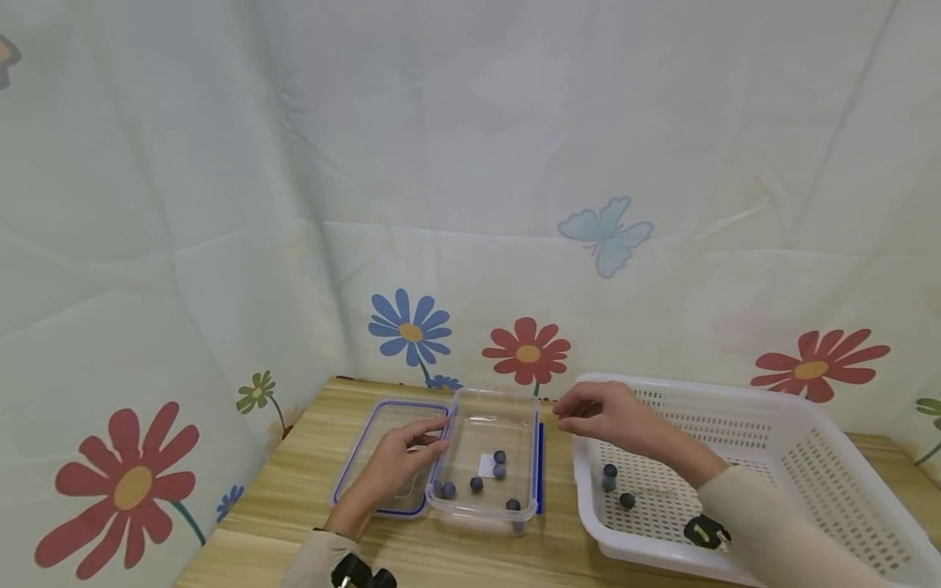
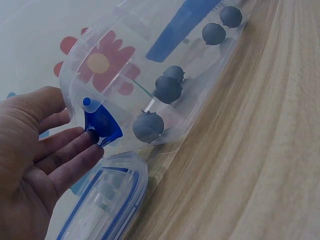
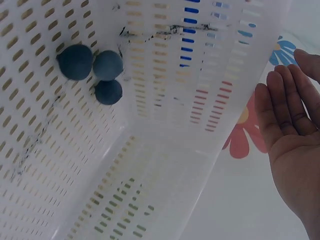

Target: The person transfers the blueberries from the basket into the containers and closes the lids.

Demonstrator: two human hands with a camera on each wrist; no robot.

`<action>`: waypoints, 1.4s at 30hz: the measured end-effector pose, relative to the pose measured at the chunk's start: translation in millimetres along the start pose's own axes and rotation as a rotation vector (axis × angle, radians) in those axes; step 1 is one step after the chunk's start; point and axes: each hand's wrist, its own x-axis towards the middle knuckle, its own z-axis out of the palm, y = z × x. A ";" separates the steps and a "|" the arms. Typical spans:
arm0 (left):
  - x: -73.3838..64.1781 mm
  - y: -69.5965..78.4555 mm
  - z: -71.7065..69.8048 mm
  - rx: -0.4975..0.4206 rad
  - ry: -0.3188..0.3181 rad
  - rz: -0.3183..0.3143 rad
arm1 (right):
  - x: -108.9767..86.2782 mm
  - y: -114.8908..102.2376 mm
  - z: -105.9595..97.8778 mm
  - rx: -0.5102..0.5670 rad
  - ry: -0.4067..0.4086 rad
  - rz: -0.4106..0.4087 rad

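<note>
A clear plastic container [image 1: 481, 429] holds several blueberries [image 1: 476, 485]. At its left side is my left hand [image 1: 393, 465], fingertips touching the blue latch [image 2: 102, 122] and thumb beside the rim; the fingers do not wrap round the box. My right hand [image 1: 610, 416] hovers at the left rim of a white perforated basket [image 1: 586, 490]. Nothing is held in it, and its fingers are loosely bent in the right wrist view. Three blueberries [image 3: 107, 65] lie together in the basket, near its left end.
Left of the container lies a clear lid with a blue seal [image 1: 400, 514], partly behind my left hand. A blue latch [image 1: 540, 469] sticks out along the container's right side. Behind the wooden table [image 1: 246, 535] hangs a flower-printed curtain [image 1: 470, 163].
</note>
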 end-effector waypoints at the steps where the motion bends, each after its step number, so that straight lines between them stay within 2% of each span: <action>1: -0.1 0.1 0.0 -0.001 0.000 -0.001 | -1.5 0.7 -2.0 -0.001 0.005 0.001; 8: -0.9 0.9 -0.2 -0.004 0.001 0.003 | -13.1 7.9 -13.5 0.000 0.028 0.018; 19: -1.7 -0.6 0.5 -0.005 0.005 0.010 | -28.1 28.5 -24.0 -0.020 0.014 0.057; 30: 0.1 -1.3 0.2 0.003 0.003 0.017 | -40.1 42.5 -31.0 0.027 -0.048 0.074; 38: 0.3 -1.8 -0.2 0.006 -0.007 0.016 | -44.8 54.0 -33.1 -0.011 -0.106 0.113; 42: 0.4 -2.6 -1.4 0.006 -0.012 0.012 | -46.4 58.8 -32.9 0.009 -0.131 0.107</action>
